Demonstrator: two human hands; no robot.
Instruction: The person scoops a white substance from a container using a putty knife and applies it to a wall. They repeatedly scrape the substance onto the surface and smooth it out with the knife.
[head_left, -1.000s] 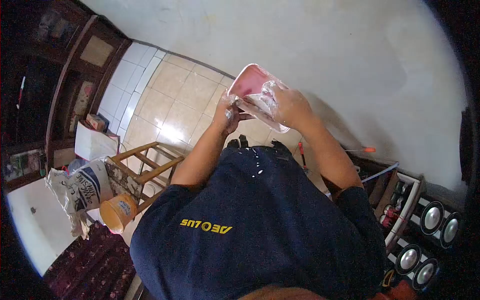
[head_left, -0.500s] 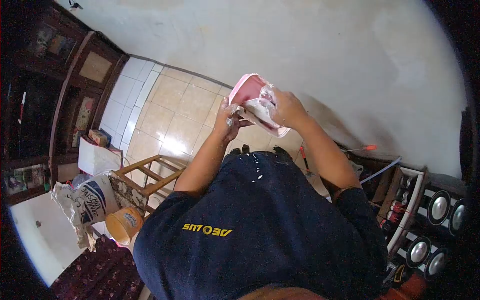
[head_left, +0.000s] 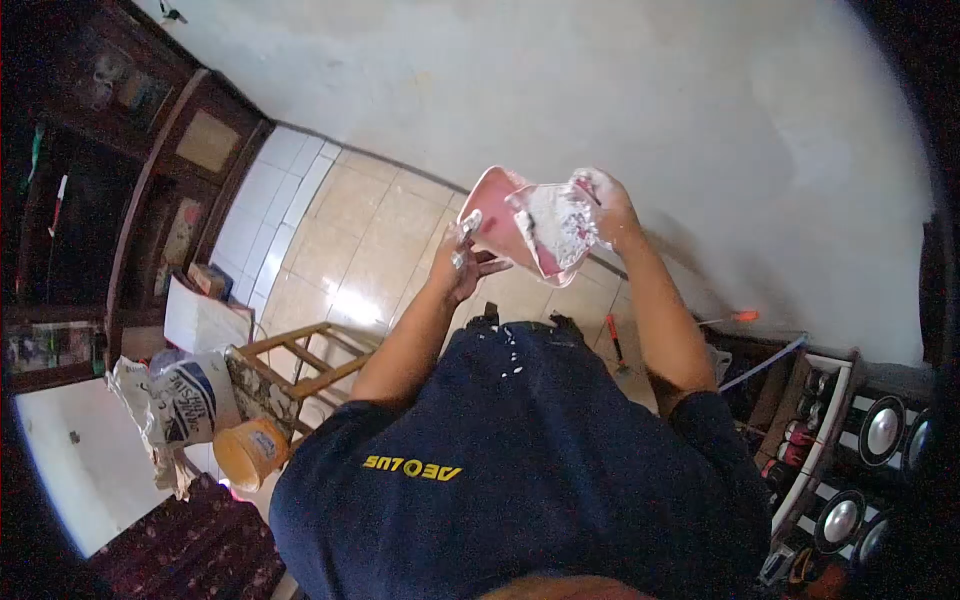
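Note:
A pink container point(head_left: 492, 212) with white paste inside is held up in front of the wall. My left hand point(head_left: 462, 262) grips its left side, thumb over the rim and fingers beneath; white smears cover the thumb. My right hand point(head_left: 612, 212) is closed around the edge of a flat piece point(head_left: 562, 222) coated with white paste, which lies over the container's right part. Whether that piece is a scraper or something else is hard to tell. Paste also coats the right fingers.
A pale wall point(head_left: 640, 90) rises ahead above a tiled floor point(head_left: 350, 240). At left are a wooden ladder point(head_left: 325, 380), an orange bucket point(head_left: 250, 452), a printed sack point(head_left: 195, 400) and dark cabinets point(head_left: 160, 190). An orange-handled tool point(head_left: 614, 335) and speakers point(head_left: 838, 518) are at right.
My right hand has moved right and turned, and the paste-covered flat piece now shows its broad face. The container has tilted, with my left hand still on it.

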